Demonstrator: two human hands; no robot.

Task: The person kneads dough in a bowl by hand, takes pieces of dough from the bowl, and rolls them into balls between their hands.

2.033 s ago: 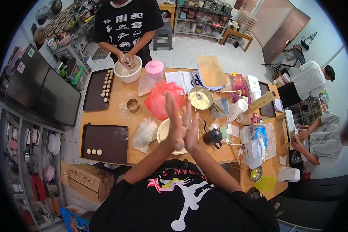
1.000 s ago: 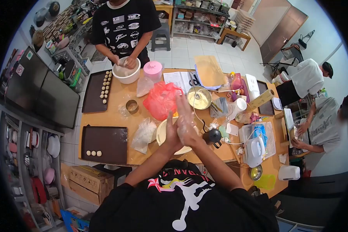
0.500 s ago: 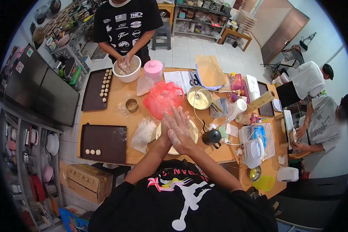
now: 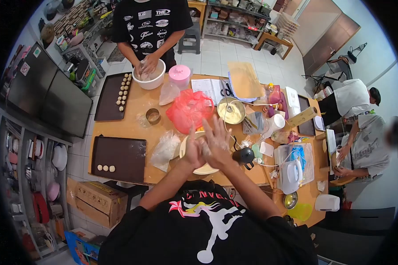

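Observation:
Above a cream bowl (image 4: 206, 169), my left hand (image 4: 193, 149) and my right hand (image 4: 217, 143) face each other with their palms close together. Pale flour or dough coats the skin. The right fingers are spread; the left ones are stretched upward. Whatever lies between the palms is too hidden to make out. Just beyond the fingertips lies a red plastic bag (image 4: 189, 110). To the left rests a clear bag of white powder (image 4: 166, 151), and a black kettle (image 4: 244, 155) stands to the right.
Dough balls sit on a near tray (image 4: 119, 152) and a far tray (image 4: 109, 99). A metal ring (image 4: 153, 116) and a bowl of yellow mixture (image 4: 231, 111) are on the table (image 4: 132, 128). Across it, a person works in a white bowl (image 4: 149, 81). Two people are at the right.
My palms, pressed closer together before, have parted slightly, and the right fingers have spread. The person across has kept their hands working in the white bowl. The camera view has shifted a little.

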